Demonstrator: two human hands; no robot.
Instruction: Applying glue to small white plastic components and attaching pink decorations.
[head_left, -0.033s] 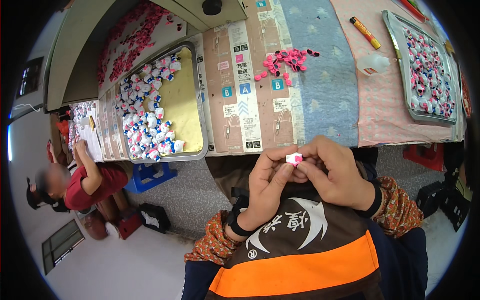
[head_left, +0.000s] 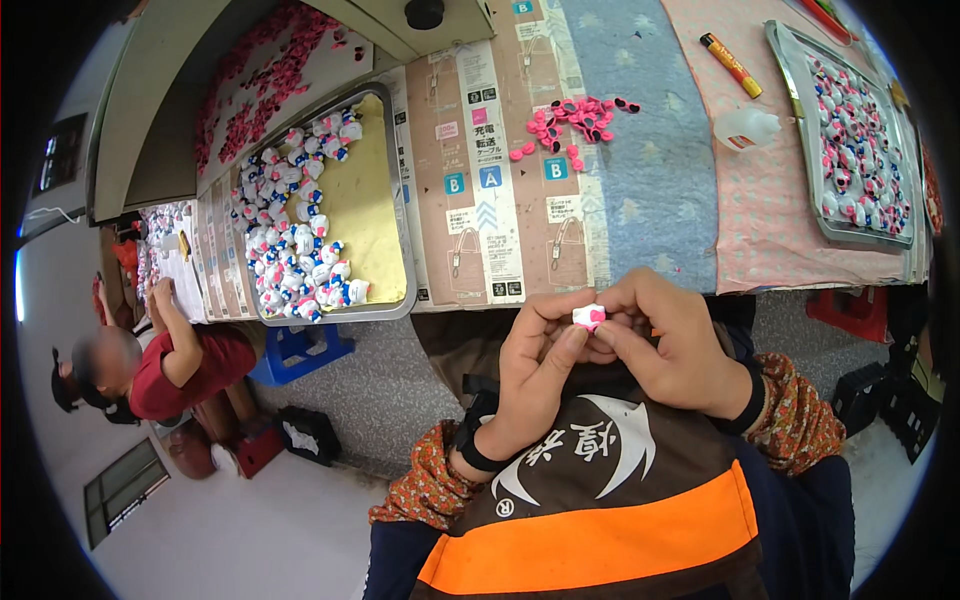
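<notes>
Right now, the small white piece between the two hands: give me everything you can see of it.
The small white piece is a tiny white figure with a pink part on its front, plastic by the look. It is pinched between the fingertips of the left hand and the right hand, held in the air just off the near edge of the table, over the person's lap. Finer detail is too small to tell.

The small white-and-pink figure pinched between both hands is looking like smooth, glossy plastic. The tray is showing a dull metal rim and a matt yellow lining. Flattened brown cardboard is covering the surface, matt and papery. Beside it, blue cloth and pink cloth are lying soft and matt. The loose pink pieces are shining like plastic
</notes>
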